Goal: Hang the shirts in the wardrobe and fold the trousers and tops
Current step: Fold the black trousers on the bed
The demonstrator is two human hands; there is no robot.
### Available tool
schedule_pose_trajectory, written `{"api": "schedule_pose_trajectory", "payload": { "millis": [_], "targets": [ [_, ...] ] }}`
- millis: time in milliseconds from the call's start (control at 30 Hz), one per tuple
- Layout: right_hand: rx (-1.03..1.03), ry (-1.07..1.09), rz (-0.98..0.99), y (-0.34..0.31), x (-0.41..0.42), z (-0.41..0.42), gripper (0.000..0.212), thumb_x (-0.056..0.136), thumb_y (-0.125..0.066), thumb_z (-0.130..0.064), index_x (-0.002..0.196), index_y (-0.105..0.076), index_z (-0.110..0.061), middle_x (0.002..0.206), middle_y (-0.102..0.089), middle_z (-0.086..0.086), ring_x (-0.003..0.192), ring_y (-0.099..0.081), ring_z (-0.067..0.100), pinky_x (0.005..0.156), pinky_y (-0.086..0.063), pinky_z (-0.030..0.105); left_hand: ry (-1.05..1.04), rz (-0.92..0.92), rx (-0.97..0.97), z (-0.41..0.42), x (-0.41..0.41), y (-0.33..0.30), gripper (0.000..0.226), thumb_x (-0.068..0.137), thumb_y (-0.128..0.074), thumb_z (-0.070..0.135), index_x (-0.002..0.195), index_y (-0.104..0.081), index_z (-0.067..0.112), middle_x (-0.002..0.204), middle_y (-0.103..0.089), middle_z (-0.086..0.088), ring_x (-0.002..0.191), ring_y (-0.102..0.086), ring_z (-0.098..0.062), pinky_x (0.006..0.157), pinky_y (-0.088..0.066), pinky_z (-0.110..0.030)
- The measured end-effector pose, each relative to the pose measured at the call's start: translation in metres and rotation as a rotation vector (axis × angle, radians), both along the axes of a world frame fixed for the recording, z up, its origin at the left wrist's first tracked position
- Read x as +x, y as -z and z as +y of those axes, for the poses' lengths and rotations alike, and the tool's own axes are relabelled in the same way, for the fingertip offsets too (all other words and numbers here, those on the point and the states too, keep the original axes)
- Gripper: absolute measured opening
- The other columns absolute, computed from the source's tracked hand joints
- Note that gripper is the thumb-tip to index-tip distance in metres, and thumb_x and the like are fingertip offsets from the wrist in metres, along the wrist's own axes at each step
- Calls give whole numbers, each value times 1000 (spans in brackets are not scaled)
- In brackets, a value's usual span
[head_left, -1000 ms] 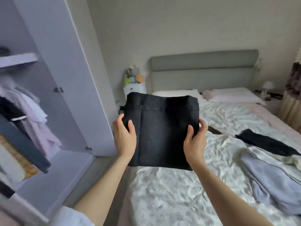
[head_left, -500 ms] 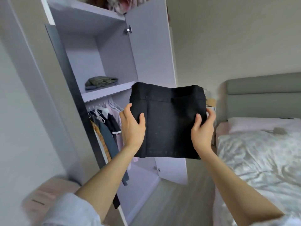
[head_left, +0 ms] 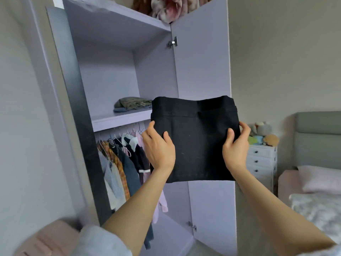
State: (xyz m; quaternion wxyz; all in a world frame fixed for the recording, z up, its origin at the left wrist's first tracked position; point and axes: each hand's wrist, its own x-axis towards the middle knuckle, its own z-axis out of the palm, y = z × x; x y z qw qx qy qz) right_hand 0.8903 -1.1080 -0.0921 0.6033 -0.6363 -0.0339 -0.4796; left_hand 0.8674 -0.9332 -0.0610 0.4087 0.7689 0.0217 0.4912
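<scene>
At the open wardrobe [head_left: 118, 74] now, turned from the bed [head_left: 317, 209]. Left hand [head_left: 159, 147] and right hand [head_left: 235, 146] grip the folded trousers [head_left: 197, 139] by the sides, raised level with the shelf [head_left: 121, 120]. Folding looks done; shelving likely next.

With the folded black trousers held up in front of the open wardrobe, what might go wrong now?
1. Both hands, left and right, grip the folded black trousers only at the side edges, so the fold may sag or open.
2. The shelf already holds a pile of folded clothes; sliding the trousers in might push or rumple it.
3. The open door stands close on the right and may catch the bundle.
</scene>
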Motion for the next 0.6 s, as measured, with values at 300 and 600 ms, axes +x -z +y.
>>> {"api": "schedule_pose_trajectory", "payload": {
  "millis": [300,600],
  "targets": [
    [-3,-122,-105,-51,193,-29,30,97,-41,-17,127,-37,-19,101,-52,-13,87,-53,1,75,-36,15,14,-98,-12,-23,186,-41,44,95,-48,19,137,-35,15,132,-38,-7,114,-49,-24,81,-37,-23],
    [-19,-356,-211,-117,360,79,30,97,-40,-16,128,-36,-17,112,-51,-5,92,-51,4,70,-36,-2,-148,-212,21,79,305,-106,44,95,-48,16,138,-34,13,136,-36,-9,120,-45,-21,91,-32,-18]
  ]
}}
